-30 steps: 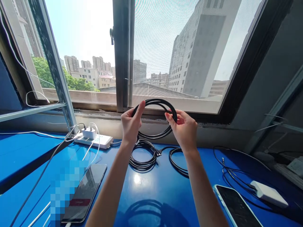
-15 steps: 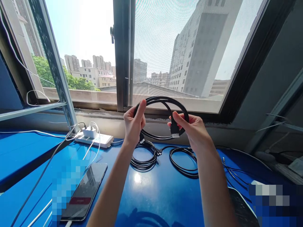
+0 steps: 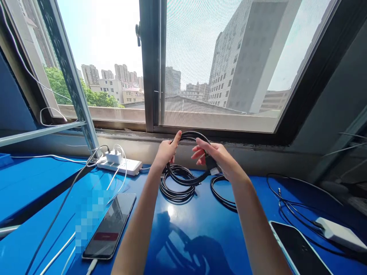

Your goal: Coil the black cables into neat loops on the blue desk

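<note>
Above the blue table I hold a looped black HDMI cable between my two hands. My left hand is closed round the left side of the loop, thumb pointing up. At the loop's right side, my right hand has its thumb over the cable beside the black plug, its other fingers slightly spread. The plug's pale metal end points down and right. Directly below and behind the held loop lies a coiled black cable; another black coil is partly hidden by my right forearm.
A smartphone with a white lead lies left on the blue table. Behind it stands a white power strip with plugs. At right are another phone, a white adapter and loose black cables. A metal frame rises left.
Both hands have lowered the loop toward the table and come closer together. The loop looks smaller and tilted, and the right fingers have spread a little. The view has shifted slightly.
</note>
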Available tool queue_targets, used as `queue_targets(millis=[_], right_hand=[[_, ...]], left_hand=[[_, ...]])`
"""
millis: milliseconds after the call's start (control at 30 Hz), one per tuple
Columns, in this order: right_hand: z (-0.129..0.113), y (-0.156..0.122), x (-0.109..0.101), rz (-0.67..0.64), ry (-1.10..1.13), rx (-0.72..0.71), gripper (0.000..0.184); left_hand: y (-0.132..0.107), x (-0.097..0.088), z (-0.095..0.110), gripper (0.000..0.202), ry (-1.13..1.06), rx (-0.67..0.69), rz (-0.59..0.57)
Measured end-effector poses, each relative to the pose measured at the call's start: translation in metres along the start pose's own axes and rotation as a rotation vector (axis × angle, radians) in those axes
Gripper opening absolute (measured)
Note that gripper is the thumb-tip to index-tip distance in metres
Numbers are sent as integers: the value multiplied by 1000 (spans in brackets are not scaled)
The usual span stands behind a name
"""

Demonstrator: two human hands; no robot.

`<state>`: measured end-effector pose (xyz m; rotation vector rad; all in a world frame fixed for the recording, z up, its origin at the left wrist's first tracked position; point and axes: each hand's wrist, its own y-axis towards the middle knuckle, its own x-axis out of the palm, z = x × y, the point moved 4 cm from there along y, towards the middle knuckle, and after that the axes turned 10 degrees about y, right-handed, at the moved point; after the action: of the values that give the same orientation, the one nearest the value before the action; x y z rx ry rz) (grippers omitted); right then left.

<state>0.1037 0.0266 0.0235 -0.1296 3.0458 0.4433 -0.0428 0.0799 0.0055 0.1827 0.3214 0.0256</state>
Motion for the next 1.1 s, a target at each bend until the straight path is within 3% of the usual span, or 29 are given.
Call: queue_targets(millis=[33,100,167,300,400,500,667,767,967,1100], right_hand=[[8,4,-3,69,-104,4,31],[24,13,-6,156,-348,-13,53],[42,20,-2,168,-567,8,53],[77,29,11,170,-729,55,36],[95,29,21,156,-827,96,34],[104,28,26,147,-904,132,36],[105,29,28,129,-982,131,30],[102,30,25,127,-988,131,22],[83,31,10,197,-968,170,26],[63,28,-3,273,-945,166,26]], left_hand=[[4,-2,-7,55,57,-20,-4],[12,-3,-23,55,168,-54,-15],[19,-2,-40,53,247,-103,-20],[29,5,-71,41,313,-155,-31],[31,6,-79,36,425,-131,37],[30,8,-74,31,540,-124,92],[23,16,-49,14,645,-119,43],[17,18,-35,14,693,-90,28],[9,19,-20,26,778,-63,15],[5,35,-16,27,818,15,-74]])
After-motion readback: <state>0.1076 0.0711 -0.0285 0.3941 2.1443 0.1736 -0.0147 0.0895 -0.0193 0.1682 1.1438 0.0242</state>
